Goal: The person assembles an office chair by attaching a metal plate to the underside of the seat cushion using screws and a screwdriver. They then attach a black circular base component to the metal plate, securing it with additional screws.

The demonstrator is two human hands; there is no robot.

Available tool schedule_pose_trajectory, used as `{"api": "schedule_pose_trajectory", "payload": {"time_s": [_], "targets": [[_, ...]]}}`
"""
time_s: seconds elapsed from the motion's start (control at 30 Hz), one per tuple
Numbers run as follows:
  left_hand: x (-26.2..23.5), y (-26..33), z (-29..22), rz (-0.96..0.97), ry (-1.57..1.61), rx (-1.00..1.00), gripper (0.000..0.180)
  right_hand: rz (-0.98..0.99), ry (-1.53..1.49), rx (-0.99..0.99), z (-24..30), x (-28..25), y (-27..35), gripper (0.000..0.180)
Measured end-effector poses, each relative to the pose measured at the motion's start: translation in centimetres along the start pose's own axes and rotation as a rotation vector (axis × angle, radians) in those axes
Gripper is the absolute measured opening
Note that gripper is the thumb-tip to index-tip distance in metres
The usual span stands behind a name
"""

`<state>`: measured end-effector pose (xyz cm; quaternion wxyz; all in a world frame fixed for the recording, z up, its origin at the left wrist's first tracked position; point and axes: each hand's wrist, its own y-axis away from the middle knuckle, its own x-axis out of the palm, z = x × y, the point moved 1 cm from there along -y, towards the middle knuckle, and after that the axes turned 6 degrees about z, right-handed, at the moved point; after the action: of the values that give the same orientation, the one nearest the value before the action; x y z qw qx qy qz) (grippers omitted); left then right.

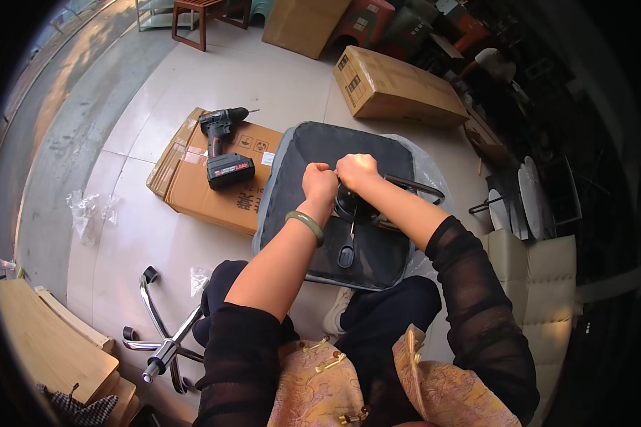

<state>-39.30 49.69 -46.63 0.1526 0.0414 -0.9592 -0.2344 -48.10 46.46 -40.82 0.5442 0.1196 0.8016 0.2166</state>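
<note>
Both forearms reached down to an upturned dark chair seat (335, 153) lying partly on a cardboard box (192, 185), left hand (319, 181) and right hand (356, 171) fisted about the black tilt mechanism (356, 210) apparently being fixed, while the chrome wheeled base (165, 341) lay unattached on the floor.

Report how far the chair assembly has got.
Done: seat pad lies underside up with the black mechanism on it. In hand: left hand and right hand work closed at the mechanism. Left: wheeled base lies apart; drill rests on a carton.
</note>
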Motion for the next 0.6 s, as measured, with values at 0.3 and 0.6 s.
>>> {"api": "schedule_pose_trajectory", "payload": {"time_s": [0.3,0.6], "targets": [[-0.6,0.4,-1.2,0.0,0.117,0.055,0.029,-0.002,-0.011,0.01,-0.6,0.1,-0.3,0.029],[-1.5,1.7,-3.2,0.069,0.334,-0.031,0.024,0.046,0.03,-0.036,-1.2,-0.2,-0.8,0.026]]}}
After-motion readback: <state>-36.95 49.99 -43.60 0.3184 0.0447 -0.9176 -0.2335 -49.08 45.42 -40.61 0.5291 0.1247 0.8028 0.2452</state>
